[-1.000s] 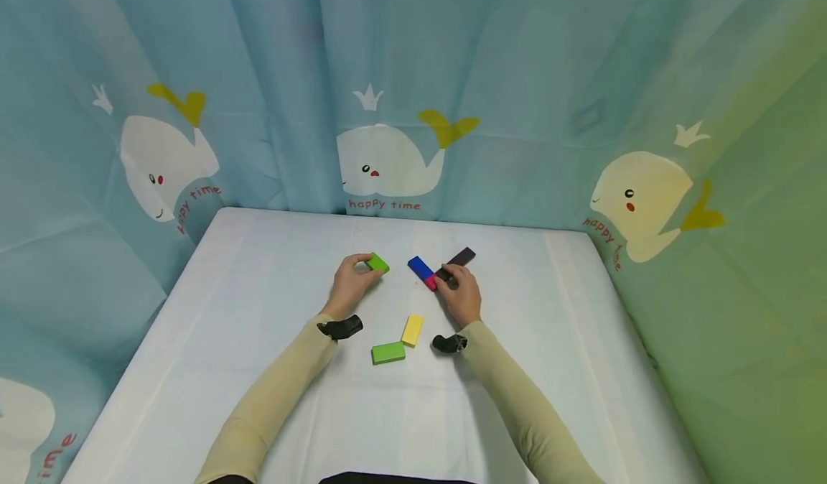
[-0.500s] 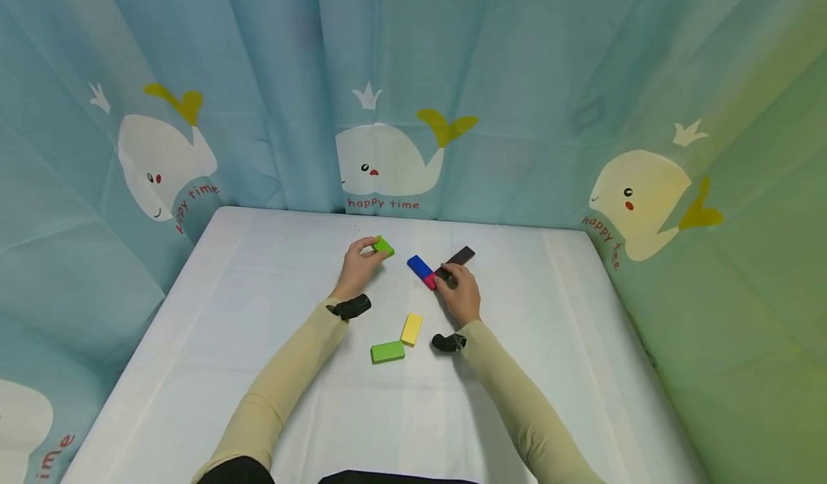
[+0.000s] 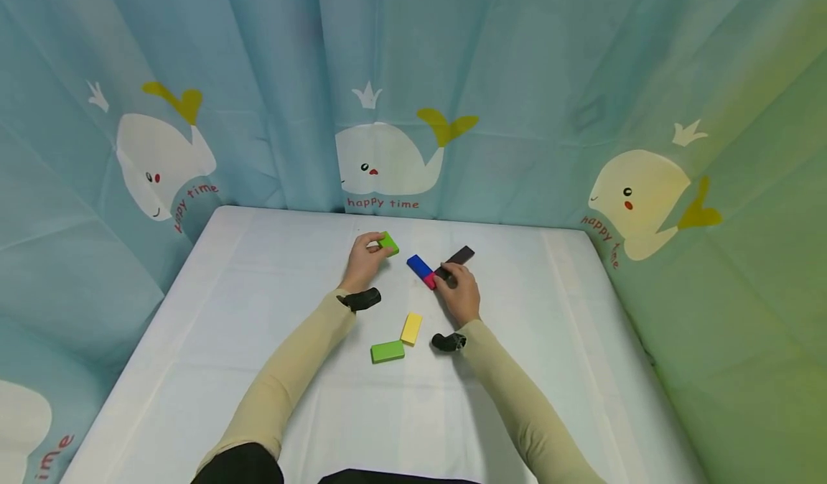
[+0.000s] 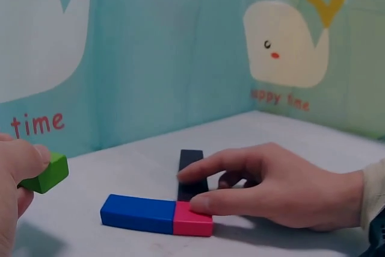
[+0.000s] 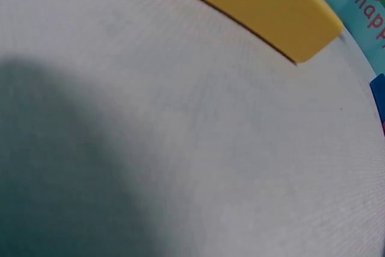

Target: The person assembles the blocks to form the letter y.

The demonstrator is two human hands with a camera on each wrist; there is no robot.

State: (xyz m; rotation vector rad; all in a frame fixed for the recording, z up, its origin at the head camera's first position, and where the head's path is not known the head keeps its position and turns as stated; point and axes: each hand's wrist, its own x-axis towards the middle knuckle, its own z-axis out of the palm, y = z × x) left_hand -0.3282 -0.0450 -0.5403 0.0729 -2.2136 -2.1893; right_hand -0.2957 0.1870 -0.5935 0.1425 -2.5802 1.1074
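Observation:
My left hand (image 3: pixel 365 259) pinches a green block (image 3: pixel 389 243) between thumb and fingers, held up off the table in the left wrist view. My right hand (image 3: pixel 461 296) grips the near part of a long black block (image 3: pixel 461 255), its index finger along the far side. The thumb of that hand lies at a pink block (image 4: pixel 193 221), which joins end to end with a blue block (image 4: pixel 138 213). Blue and pink form one straight bar, meeting the black block at an angle. In the right wrist view the right hand does not show.
Closer to the body, a yellow block (image 3: pixel 411 329) and a second green block (image 3: pixel 388 352) lie flat, nearly corner to corner. All sit on a white table (image 3: pixel 549 369), with a blue whale-print curtain (image 3: pixel 517 110) behind and at the sides.
The left hand has moved away from the body and slightly right, carrying the green block. The right hand and the blocks on the table have stayed in place.

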